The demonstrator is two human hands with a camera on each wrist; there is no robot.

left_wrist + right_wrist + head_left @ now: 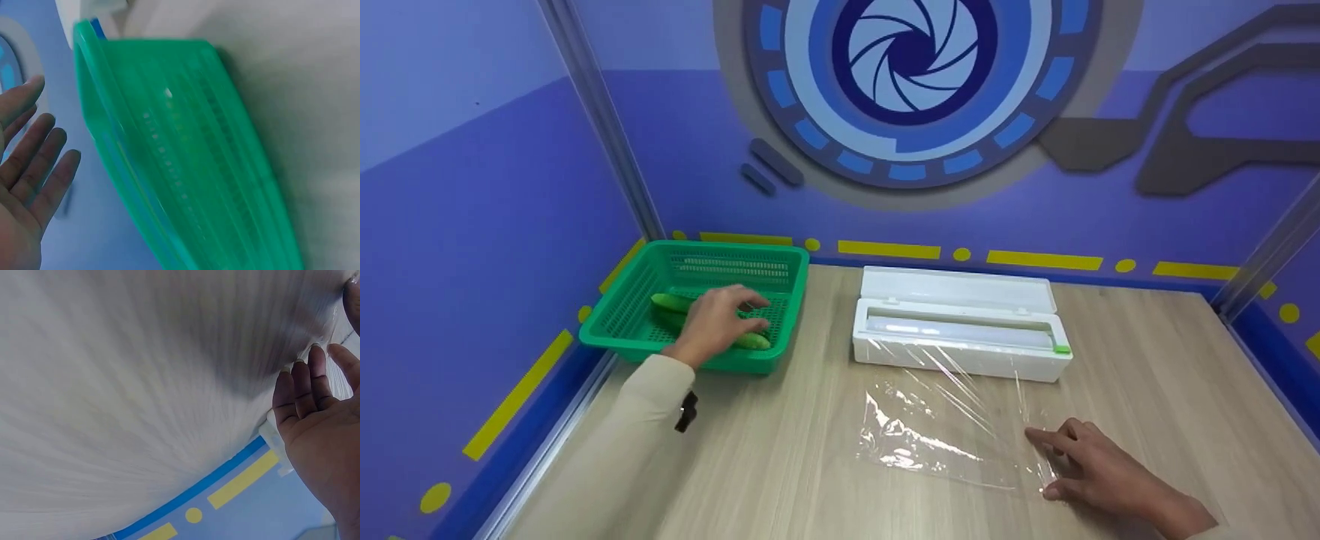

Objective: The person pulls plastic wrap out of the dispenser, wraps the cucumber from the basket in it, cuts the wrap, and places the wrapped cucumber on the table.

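Note:
My left hand (718,322) hovers over the green plastic basket (619,337), thumb and fingers apart and holding nothing. Below it lie green cucumbers (751,341), partly hidden by the hand. In the left wrist view, the left hand (34,174) shows spread fingers beside the basket (180,152). A sheet of cling film (919,442) stretches over the table from a white dispenser box (960,364). At the sheet's near right corner, my right hand (1102,469) touches the film, with thumb and index finger apart. The right wrist view shows that hand (320,416) with fingers extended against the surface.
The dispenser's lid (956,289) stands raised at the back, with the film roll (960,331) visible inside. A green slider (1062,349) sits at its right end. Blue printed walls (675,150) enclose the wood-grain table (795,450) at the back and sides.

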